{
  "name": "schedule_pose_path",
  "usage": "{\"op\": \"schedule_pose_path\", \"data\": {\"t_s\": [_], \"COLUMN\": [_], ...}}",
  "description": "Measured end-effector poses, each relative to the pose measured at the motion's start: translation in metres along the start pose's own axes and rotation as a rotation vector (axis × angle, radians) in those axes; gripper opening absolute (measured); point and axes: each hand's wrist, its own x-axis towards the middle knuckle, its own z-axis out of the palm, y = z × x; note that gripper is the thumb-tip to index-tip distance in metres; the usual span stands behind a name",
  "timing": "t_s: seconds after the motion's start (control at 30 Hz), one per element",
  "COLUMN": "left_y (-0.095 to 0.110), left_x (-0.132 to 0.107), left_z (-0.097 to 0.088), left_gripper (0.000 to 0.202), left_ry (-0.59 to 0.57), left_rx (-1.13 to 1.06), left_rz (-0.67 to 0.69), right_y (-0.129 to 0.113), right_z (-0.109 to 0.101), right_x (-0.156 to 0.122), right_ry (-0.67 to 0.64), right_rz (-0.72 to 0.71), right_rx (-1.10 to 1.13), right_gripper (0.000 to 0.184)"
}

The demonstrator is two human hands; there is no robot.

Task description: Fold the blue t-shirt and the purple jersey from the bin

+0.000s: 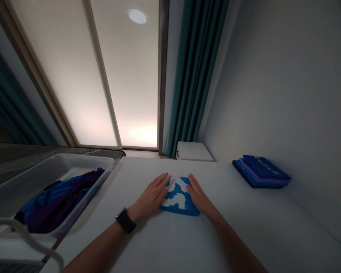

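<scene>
A small folded blue cloth with white patches (178, 197) lies on the white table (187, 242) in front of me. My left hand (153, 195) rests flat on its left edge, fingers stretched out; a black watch sits on that wrist. My right hand (199, 195) lies flat along the cloth's right edge, fingers straight and together. Both palms press down on the cloth and grasp nothing.
A stack of folded blue and purple garments (261, 171) sits at the table's far right by the wall. A grey plastic bin (45, 178) holding crumpled blue and purple clothes stands at the left. A small white cabinet (193, 151) and a teal curtain (193, 76) are beyond the table.
</scene>
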Motion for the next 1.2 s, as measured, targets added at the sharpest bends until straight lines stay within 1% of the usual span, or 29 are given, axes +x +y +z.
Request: {"op": "schedule_pose_path", "data": {"t_s": [0.07,0.13,0.2,0.3,0.4,0.47,0.53,0.6,0.7,0.8,0.87,0.97,1.03,1.1,1.17,1.2], "left_y": [0.006,0.008,0.006,0.000,-0.012,-0.022,-0.031,-0.035,-0.031,-0.022,-0.018,-0.018,-0.020,-0.020,-0.020,-0.019], "left_x": [-0.001,-0.002,-0.004,-0.006,-0.006,-0.007,-0.007,-0.007,-0.008,-0.008,-0.008,-0.007,-0.007,-0.008,-0.008,-0.008], "left_z": [0.011,0.020,0.025,0.027,0.022,0.014,0.004,-0.006,-0.013,-0.013,-0.013,-0.015,-0.015,-0.014,-0.012,-0.011], "left_gripper": [0.053,0.055,0.055,0.055,0.052,0.052,0.053,0.054,0.055,0.058,0.061,0.068,0.073,0.077,0.077,0.077], "left_ry": [-0.097,-0.155,-0.169,-0.162,-0.186,-0.197,-0.187,-0.185,-0.210,-0.246,-0.279,-0.323,-0.343,-0.348,-0.339,-0.336], "left_rx": [0.078,0.126,0.142,0.123,0.044,-0.027,-0.079,-0.083,-0.014,0.051,0.067,0.075,0.085,0.099,0.112,0.117], "left_rz": [0.043,0.050,0.044,0.051,0.033,-0.006,-0.047,-0.073,-0.044,-0.003,-0.005,0.001,0.000,-0.002,0.006,0.010], "right_y": [0.001,0.001,0.000,-0.002,-0.005,-0.008,-0.010,-0.012,-0.013,-0.014,-0.015,-0.019,-0.024,-0.030,-0.036,-0.038], "right_z": [0.003,0.004,0.003,0.002,-0.001,-0.003,-0.007,-0.010,-0.014,-0.016,-0.018,-0.020,-0.019,-0.014,-0.008,-0.005], "right_x": [0.000,-0.001,-0.002,-0.002,-0.003,-0.004,-0.005,-0.005,-0.002,0.001,0.001,-0.001,-0.006,-0.012,-0.017,-0.019], "right_ry": [-0.039,-0.066,-0.080,-0.092,-0.118,-0.144,-0.164,-0.186,-0.224,-0.238,-0.237,-0.205,-0.164,-0.138,-0.144,-0.152], "right_rz": [-0.063,-0.095,-0.100,-0.098,-0.056,-0.035,-0.043,-0.061,-0.058,-0.053,-0.050,-0.042,-0.097,-0.197,-0.277,-0.294], "right_rx": [-0.122,-0.220,-0.277,-0.317,-0.329,-0.333,-0.333,-0.319,-0.270,-0.228,-0.211,-0.217,-0.261,-0.321,-0.373,-0.390], "right_gripper": [0.067,0.069,0.070,0.069,0.068,0.069,0.070,0.069,0.067,0.067,0.067,0.065,0.063,0.062,0.061,0.060]}}
